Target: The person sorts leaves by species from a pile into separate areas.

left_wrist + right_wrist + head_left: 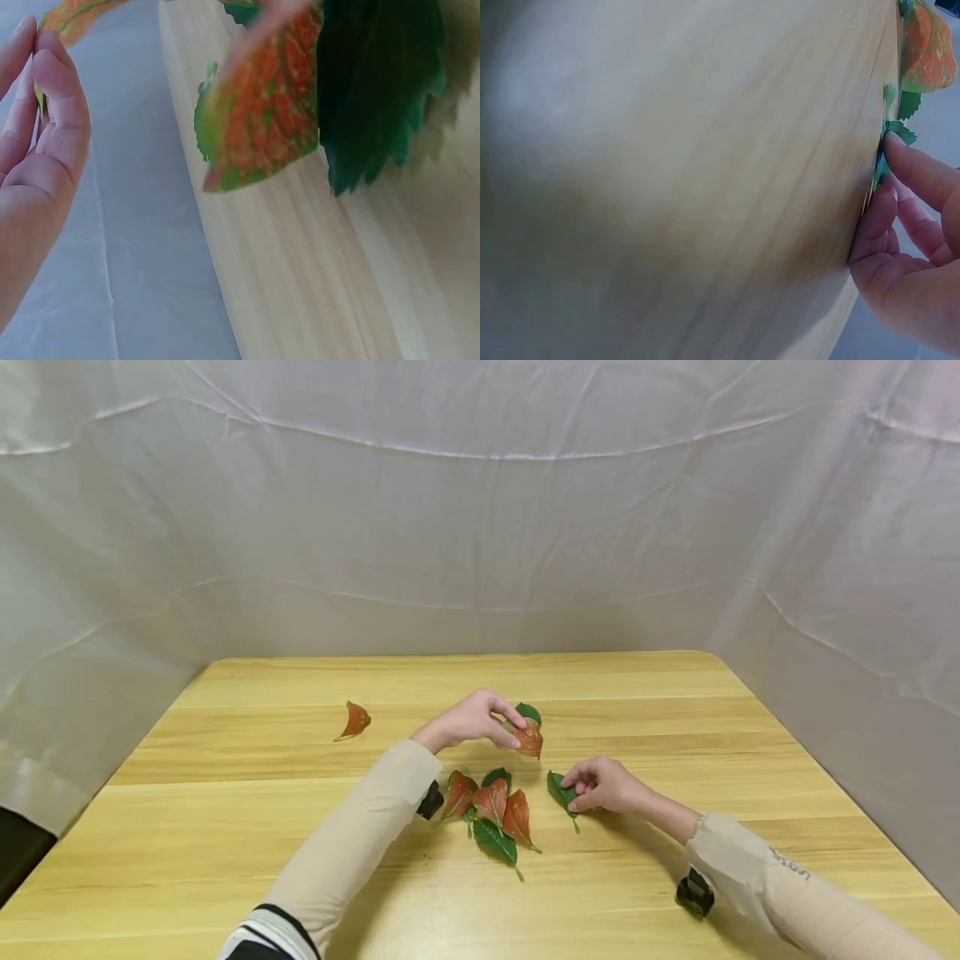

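Observation:
My left hand [474, 717] pinches a red leaf [529, 741] between thumb and fingers, above the table. Just beyond it shows a green leaf [528, 712]; whether the two touch I cannot tell. At the right, my right hand [609, 785] pinches the edge of another green leaf [558, 789] low at the tabletop, its stem pointing toward me. In the right wrist view the thumb and fingers [900, 150] close on that leaf's edge. Between my arms lies a cluster of red leaves [491, 800] and green leaves [495, 841], partly overlapping.
A single curled red leaf [356, 720] lies apart at the far left of the wooden table [225, 827]. Pale grey sheeting [480, 543] hangs behind the table and along both sides. Small dark specks lie near the cluster.

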The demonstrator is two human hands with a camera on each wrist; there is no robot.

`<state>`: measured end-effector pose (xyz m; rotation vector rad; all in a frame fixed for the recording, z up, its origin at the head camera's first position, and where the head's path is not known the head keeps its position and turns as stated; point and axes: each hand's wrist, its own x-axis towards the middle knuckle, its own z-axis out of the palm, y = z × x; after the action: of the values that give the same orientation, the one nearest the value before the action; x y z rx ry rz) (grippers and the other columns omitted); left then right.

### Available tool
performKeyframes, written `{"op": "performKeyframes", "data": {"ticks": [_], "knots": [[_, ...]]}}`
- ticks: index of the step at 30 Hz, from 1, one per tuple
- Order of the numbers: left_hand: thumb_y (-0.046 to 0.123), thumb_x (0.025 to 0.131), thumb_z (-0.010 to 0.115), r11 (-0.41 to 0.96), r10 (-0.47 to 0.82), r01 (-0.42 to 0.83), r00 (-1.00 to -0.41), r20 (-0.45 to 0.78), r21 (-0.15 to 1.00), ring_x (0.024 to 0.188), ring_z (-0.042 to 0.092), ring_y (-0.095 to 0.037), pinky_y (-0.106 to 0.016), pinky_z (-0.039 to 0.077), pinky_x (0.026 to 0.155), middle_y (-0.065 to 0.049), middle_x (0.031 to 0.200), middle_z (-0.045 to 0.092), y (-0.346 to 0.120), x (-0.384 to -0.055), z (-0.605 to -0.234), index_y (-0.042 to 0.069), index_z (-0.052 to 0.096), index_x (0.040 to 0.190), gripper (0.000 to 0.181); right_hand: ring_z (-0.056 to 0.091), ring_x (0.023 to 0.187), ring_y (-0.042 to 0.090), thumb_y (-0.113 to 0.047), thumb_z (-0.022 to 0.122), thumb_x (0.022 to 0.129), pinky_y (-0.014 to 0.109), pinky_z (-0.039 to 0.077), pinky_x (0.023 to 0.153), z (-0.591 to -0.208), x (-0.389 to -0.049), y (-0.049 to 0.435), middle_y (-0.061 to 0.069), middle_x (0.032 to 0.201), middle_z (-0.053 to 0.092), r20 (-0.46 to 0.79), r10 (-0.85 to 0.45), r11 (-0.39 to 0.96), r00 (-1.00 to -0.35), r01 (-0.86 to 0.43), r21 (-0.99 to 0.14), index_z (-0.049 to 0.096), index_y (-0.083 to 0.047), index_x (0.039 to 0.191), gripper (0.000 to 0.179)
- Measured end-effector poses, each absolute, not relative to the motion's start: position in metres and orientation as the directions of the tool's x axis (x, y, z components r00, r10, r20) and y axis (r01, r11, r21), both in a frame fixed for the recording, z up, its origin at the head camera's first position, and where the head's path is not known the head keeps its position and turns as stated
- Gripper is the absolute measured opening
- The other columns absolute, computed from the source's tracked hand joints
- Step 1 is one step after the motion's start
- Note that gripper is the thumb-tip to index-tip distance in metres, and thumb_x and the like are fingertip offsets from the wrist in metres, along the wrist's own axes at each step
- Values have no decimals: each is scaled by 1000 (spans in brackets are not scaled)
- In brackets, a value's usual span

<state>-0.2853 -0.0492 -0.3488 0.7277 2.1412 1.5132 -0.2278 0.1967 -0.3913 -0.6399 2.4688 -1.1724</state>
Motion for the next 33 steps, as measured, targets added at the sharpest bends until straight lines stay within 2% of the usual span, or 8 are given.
{"op": "performKeyframes", "data": {"ticks": [4,6,9,13,19,24,27,33], "knots": [[-7,71,70,248,617,194,-787,0,949,57,46,-11,-26,43,57,-9,90,63,-54,-286,-351,-7,65,93,23,44,62,13,3,71,69,20,39,54,-391,-227,196,2,68,51,-110,-523,560,-845,-243,-792,63,8,92,24],[-8,71,69,230,613,201,-790,19,952,56,44,-10,-26,41,56,-8,84,64,-55,-287,-352,-8,65,91,20,44,62,13,4,71,69,20,39,54,-391,-227,196,2,68,51,-110,-524,558,-845,-242,-794,63,8,92,24],[-9,74,66,206,607,201,-794,36,958,58,50,-10,-37,47,64,-9,79,64,-59,-286,-353,-10,65,89,15,44,62,13,4,71,69,20,39,53,-391,-227,196,2,68,51,-114,-524,556,-844,-238,-796,63,9,92,25],[-6,78,63,208,587,203,-808,44,957,67,56,-12,-51,43,76,-8,80,65,-65,-285,-353,-10,65,88,11,44,62,13,4,71,69,20,39,54,-390,-226,197,1,68,51,-117,-518,563,-847,-234,-793,63,8,92,25],[-7,80,59,206,555,193,-830,48,959,79,60,-19,-38,48,75,-12,89,65,-74,-284,-355,-9,64,91,12,44,62,13,4,71,69,21,40,54,-391,-226,198,1,68,51,-115,-517,564,-848,-236,-791,63,8,92,25],[-9,79,57,191,533,185,-844,56,964,81,59,-34,-44,47,75,-13,87,64,-80,-283,-356,-10,64,90,13,44,62,13,4,71,69,20,40,54,-392,-227,198,1,68,51,-114,-514,560,-850,-231,-796,63,8,92,25],[-9,80,57,195,520,194,-852,66,962,78,61,-29,-47,47,75,-12,87,65,-85,-283,-357,-10,64,91,13,44,63,14,4,71,69,20,40,54,-392,-227,199,2,68,51,-116,-512,559,-851,-228,-797,63,8,92,26],[-7,78,61,192,460,182,-885,76,964,72,61,-15,-45,47,74,-12,86,66,-99,-282,-359,-11,64,95,18,44,63,15,3,72,69,20,39,52,-392,-227,200,2,69,51,-118,-510,564,-852,-228,-793,63,7,93,26]]}}
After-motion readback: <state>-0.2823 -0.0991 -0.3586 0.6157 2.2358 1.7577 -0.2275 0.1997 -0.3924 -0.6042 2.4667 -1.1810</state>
